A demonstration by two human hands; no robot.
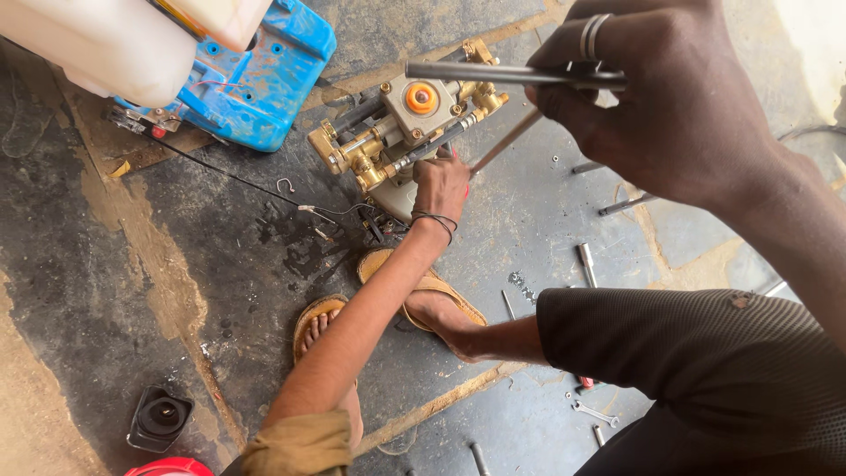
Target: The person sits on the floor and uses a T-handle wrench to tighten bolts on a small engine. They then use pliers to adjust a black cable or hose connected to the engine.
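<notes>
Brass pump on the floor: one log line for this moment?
right hand grips metal rod over brass pump | left hand unseen | another person's hand on pump

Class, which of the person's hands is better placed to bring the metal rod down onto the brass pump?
The right hand, probably: it grips the metal rod just above the brass pump. The left hand is closed on the pump's near side, so it is occupied.
</notes>
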